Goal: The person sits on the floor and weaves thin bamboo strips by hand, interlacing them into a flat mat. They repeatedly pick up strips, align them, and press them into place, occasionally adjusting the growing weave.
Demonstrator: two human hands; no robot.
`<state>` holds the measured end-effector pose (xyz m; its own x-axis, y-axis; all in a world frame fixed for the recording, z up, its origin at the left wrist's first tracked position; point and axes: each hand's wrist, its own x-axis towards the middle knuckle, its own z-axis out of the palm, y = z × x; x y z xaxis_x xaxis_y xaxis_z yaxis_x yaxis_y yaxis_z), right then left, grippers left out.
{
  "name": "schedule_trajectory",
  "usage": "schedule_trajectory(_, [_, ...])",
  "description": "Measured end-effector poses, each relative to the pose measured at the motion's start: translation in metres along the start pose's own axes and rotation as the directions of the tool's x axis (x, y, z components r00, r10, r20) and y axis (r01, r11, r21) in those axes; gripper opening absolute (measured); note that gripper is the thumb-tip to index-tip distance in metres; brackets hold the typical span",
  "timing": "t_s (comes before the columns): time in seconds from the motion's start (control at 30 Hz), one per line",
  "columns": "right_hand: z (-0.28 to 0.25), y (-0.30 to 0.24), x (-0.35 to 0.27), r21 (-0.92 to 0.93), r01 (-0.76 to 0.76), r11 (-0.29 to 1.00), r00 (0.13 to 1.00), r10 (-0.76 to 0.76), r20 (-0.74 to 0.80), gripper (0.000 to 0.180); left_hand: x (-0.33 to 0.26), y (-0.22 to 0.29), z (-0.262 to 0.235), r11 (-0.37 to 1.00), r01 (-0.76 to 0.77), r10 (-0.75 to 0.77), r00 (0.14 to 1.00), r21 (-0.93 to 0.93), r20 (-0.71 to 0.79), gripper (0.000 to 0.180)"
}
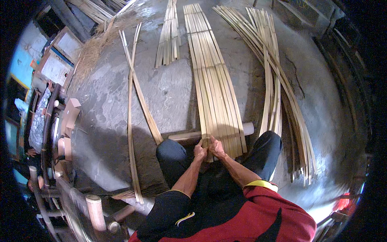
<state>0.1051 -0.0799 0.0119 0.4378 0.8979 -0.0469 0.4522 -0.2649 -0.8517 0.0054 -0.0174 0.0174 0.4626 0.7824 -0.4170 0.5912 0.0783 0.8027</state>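
Note:
A long panel of pale bamboo strips (213,84) lies side by side in front of me, with bands crossing it at several places. Its near end rests over a bamboo pole (186,137) set crosswise between my knees. My left hand (200,151) is closed at the near left edge of the panel, gripping a bamboo strip. Right beside it, my right hand (217,148) is closed too, its fingers around the strips near the same edge. The exact strip ends inside the fingers are hidden.
Loose bamboo strips (133,92) lie crossed on the left. A bundle (169,36) lies beyond, and larger crossed bundles (282,76) lie to the right. Bamboo poles (95,211) and cardboard boxes (69,115) stand at the left. Another person (42,117) is at the far left.

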Motion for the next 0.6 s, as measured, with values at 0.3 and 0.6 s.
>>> schedule_trajectory(0.3, [-0.011, 0.014, 0.011, 0.064, 0.03, 0.998, 0.994, -0.037, 0.102, 0.041, -0.006, 0.007, 0.002, 0.995, -0.097, 0.094, 0.992, -0.033, -0.084, 0.04])
schedule_trajectory(0.6, [-0.016, 0.045, 0.009, -0.512, 0.164, 0.843, 0.925, -0.312, -0.218, 0.023, 0.001, -0.002, 0.005, 0.998, -0.009, 0.011, 0.999, 0.059, -0.037, 0.044])
